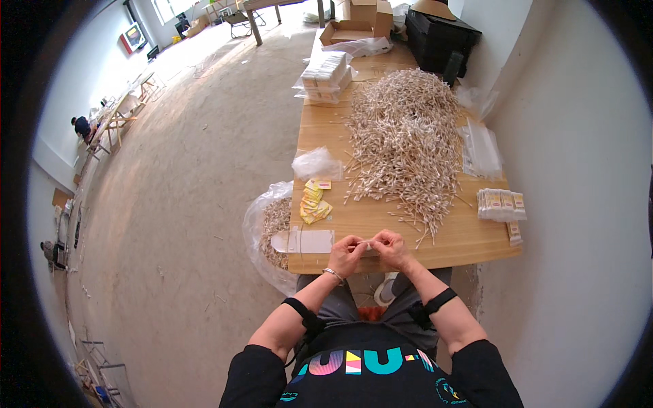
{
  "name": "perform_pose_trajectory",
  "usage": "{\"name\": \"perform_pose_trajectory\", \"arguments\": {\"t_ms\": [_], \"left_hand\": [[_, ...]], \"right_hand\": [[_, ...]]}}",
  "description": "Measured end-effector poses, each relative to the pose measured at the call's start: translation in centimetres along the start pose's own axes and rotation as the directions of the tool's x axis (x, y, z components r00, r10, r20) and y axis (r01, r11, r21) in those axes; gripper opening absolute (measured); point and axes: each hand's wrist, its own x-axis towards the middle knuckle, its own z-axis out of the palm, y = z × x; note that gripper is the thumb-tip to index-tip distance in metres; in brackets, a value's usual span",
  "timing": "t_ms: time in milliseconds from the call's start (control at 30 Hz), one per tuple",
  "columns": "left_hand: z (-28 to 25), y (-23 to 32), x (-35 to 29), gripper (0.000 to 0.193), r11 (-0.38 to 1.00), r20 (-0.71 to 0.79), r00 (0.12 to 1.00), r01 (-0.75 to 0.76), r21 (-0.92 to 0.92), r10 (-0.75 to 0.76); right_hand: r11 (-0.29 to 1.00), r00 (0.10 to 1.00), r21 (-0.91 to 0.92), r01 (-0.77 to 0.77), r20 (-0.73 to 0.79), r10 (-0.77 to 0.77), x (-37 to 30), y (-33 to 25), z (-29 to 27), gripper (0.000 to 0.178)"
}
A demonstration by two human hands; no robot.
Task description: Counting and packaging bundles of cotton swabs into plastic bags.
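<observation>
At the near edge of the wooden table [401, 260], my left hand [347, 254] and my right hand [392, 249] meet with thumbs and fingers pinched. Between the fingertips is a small whitish piece [369, 245], too covered to name. A white flat sleeve [314, 241] with a rounded clear flap lies just left of my left hand. Beyond it are loose yellow cards [313, 202] and a heap of clear plastic bags [317, 164]. A large pile of cotton swabs [408, 136] spreads over the middle of the table, its near end close to my right hand.
Filled small packs [501, 205] sit at the right edge, beside clear bags [483, 149]. Stacked white packs [325, 73], an open carton [348, 32] and a black box [441, 41] stand at the far end. A plastic sack of swabs [275, 228] rests left of the table.
</observation>
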Motion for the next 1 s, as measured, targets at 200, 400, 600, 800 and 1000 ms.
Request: {"name": "perform_pose_trajectory", "arguments": {"t_ms": [200,400,600,800,1000], "left_hand": [[-0.3,-0.5,-0.3,0.011,0.977,-0.068,0.994,-0.094,-0.193,0.083],[-0.5,0.1,-0.1,0.006,0.991,-0.023,0.991,-0.129,-0.039,0.128],[-0.3,0.8,-0.2,0.005,0.983,-0.05,0.988,-0.137,0.12,0.144],[0.0,-0.3,-0.2,0.012,0.976,-0.093,0.988,-0.136,-0.169,0.121],[-0.2,-0.1,0.3,0.012,0.993,0.002,0.995,-0.095,0.074,0.095]], "right_hand": [[0.972,0.978,-0.168,0.164,-0.1,-0.182,-1.1,-3.4,0.0,0.013],[0.887,0.925,-0.308,0.345,-0.045,-0.376,-0.1,-2.5,0.4,0.013],[0.925,0.965,-0.329,0.191,-0.108,-0.237,-0.3,-2.1,0.1,0.019],[0.997,0.993,-0.033,0.064,-0.1,-0.067,-0.8,-1.4,-1.0,0.016],[0.995,0.999,0.099,0.027,-0.036,-0.024,-0.7,0.1,-1.2,0.007]]}}
